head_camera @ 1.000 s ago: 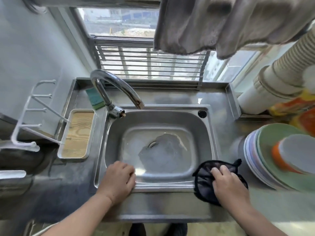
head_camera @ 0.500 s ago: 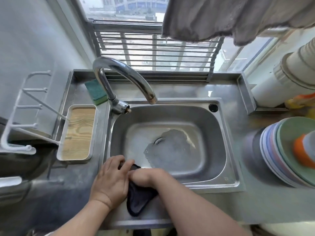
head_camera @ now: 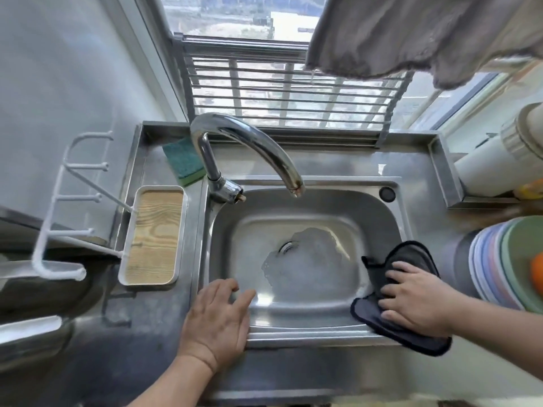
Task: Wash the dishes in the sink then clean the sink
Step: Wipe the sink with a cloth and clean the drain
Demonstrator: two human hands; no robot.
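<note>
The steel sink (head_camera: 223, 230) holds a patch of foamy water (head_camera: 308, 259) around its drain (head_camera: 286, 247) and no dishes. My right hand (head_camera: 411, 298) presses a dark cloth (head_camera: 411, 254) flat on the sink's right front rim, fingers spread. My left hand (head_camera: 217, 318) rests with relaxed fingers on the sink's left front corner, holding nothing. The curved tap (head_camera: 249, 139) arches over the basin, no water running.
A stack of plates (head_camera: 493, 259) stands on the counter at right. A green sponge (head_camera: 183, 163) lies behind the tap. A white tray with a wooden base (head_camera: 152, 236) and a white rack (head_camera: 67, 207) sit at left. A grey towel (head_camera: 411, 33) hangs overhead.
My right hand has swept the cloth from the sink's left front corner back along the rim to the right front corner. My left hand stayed at the left front corner.
</note>
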